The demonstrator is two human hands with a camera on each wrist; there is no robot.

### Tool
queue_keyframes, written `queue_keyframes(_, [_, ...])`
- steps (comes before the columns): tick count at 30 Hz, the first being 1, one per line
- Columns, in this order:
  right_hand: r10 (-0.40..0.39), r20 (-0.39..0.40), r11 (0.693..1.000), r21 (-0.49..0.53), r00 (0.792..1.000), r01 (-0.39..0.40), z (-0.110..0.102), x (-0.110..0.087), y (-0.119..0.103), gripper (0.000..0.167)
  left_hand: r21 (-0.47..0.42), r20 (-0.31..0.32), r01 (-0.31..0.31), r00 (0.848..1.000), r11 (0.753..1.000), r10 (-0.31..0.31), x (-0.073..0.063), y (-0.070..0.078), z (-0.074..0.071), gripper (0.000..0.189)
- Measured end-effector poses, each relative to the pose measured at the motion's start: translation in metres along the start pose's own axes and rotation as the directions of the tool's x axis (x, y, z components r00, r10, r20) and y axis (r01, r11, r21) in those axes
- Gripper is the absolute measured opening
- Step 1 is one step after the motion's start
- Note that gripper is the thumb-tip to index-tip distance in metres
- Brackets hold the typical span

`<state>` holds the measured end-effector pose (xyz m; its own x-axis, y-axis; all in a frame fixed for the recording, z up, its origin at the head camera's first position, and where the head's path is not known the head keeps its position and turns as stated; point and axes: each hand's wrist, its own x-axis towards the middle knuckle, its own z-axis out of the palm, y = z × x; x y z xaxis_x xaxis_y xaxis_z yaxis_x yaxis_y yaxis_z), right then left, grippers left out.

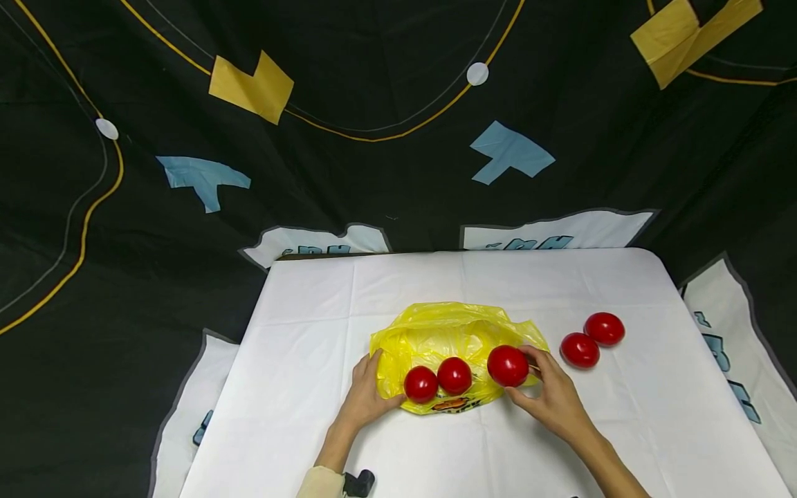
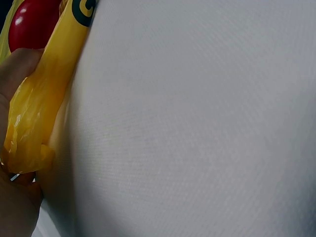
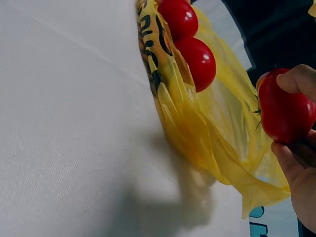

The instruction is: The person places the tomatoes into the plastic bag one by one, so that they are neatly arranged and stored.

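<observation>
A yellow plastic bag [image 1: 429,326] with dark print lies spread on the table, its mouth facing up. Two red tomatoes [image 1: 420,384] [image 3: 195,63] sit side by side in its front part. My left hand [image 1: 366,393] grips the bag's left edge, the thumb close against the nearer tomato; in the left wrist view the yellow film [image 2: 47,94] bunches between thumb and fingers. Over the bag's right side, my right hand [image 1: 551,394] holds another tomato [image 1: 507,366] between thumb and fingers. Green sepals show on that tomato [image 3: 284,106] in the right wrist view.
Two more tomatoes [image 1: 580,350] lie together on the white tablecloth [image 1: 641,415], right of the bag. A black cloth [image 1: 386,187] with coloured paper shapes hangs behind the table. By the left sleeve [image 1: 320,483] is a small black device [image 1: 359,483].
</observation>
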<state>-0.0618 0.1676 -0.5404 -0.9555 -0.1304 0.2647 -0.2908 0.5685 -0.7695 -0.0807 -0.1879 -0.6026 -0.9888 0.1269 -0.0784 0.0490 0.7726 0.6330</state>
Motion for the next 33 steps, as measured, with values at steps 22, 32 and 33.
queue_keyframes(22, [0.031, 0.062, 0.998, -0.063, 0.998, -0.027, 0.023, 0.008, 0.012, 0.072, -0.003, -0.007, -0.008, 1.0, 1.0, 0.008, 0.001, -0.001, 0.0, 0.107])
queue_keyframes(32, [0.048, 0.09, 0.997, -0.071, 0.995, -0.041, 0.032, 0.01, 0.015, 0.072, -0.002, -0.001, 0.001, 1.0, 1.0, -0.001, 0.0, 0.0, 0.0, 0.106])
queue_keyframes(33, [0.045, 0.091, 0.996, -0.075, 0.995, -0.038, 0.033, 0.01, 0.015, 0.072, 0.0, 0.0, 0.003, 1.0, 1.0, -0.003, 0.0, 0.0, 0.0, 0.106])
